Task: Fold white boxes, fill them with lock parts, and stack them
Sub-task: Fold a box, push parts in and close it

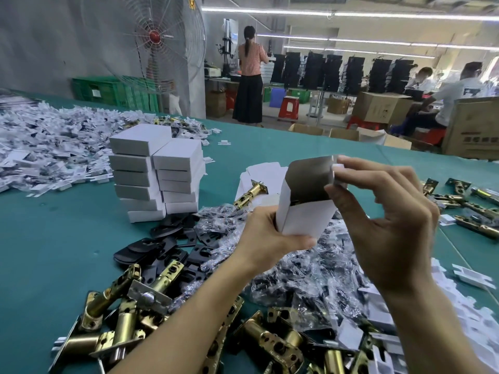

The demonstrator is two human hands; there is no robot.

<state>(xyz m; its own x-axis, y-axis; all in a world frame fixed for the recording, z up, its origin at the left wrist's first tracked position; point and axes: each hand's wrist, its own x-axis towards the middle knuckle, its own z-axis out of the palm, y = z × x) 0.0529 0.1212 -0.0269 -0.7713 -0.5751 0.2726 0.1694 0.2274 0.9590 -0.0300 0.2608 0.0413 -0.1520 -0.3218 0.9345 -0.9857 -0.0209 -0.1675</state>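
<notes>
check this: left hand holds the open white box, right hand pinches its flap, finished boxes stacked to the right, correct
One thing is wrong: in the head view the finished boxes are stacked left of the left hand, not right. The rest holds.

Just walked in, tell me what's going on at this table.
A person holds a white box above the green table. The left hand grips its lower end; the right hand pinches a flap at the open top. Two stacks of closed boxes stand behind on the left. Brass latches, black plates and bagged parts lie loose around them.
</notes>
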